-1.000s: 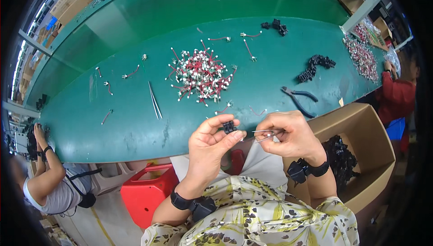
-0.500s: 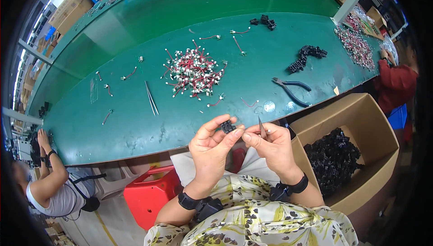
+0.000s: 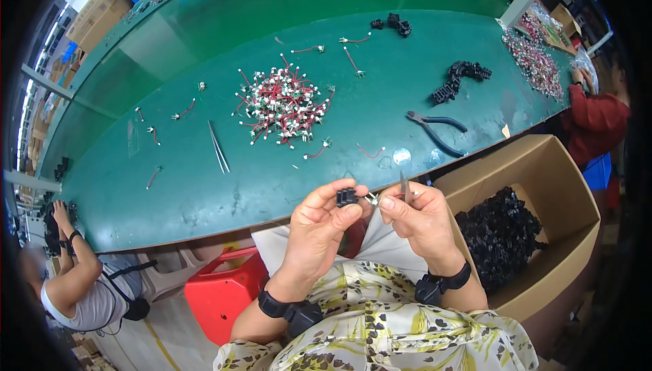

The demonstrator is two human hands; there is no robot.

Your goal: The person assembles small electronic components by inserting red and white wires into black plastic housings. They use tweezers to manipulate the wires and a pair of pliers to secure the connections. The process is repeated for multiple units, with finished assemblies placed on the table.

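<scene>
My left hand [image 3: 319, 225] pinches a small black plastic block [image 3: 346, 198] between thumb and fingers, just over the table's front edge. A small white connector piece [image 3: 372, 200] shows between the two hands, at the fingertips of my right hand [image 3: 422, 221]. That hand is closed, with a pointed metal tool [image 3: 405, 187], apparently tweezers, sticking up from its fingers. Beyond my hands lies a heap of white connectors with red wires [image 3: 284, 106]. A second pair of tweezers [image 3: 219, 147] rests left of the heap.
Black-handled pliers [image 3: 438, 130] and a curved row of black parts [image 3: 458, 80] lie right on the green table [image 3: 272, 187]. A cardboard box [image 3: 564, 235] of black pieces stands right of me, a red stool [image 3: 224, 296] left. Other people [image 3: 601, 116] work at both ends.
My hands have drawn slightly apart, and the white connector piece now shows between them. The black block has turned in my left fingers. The view has shifted slightly.
</scene>
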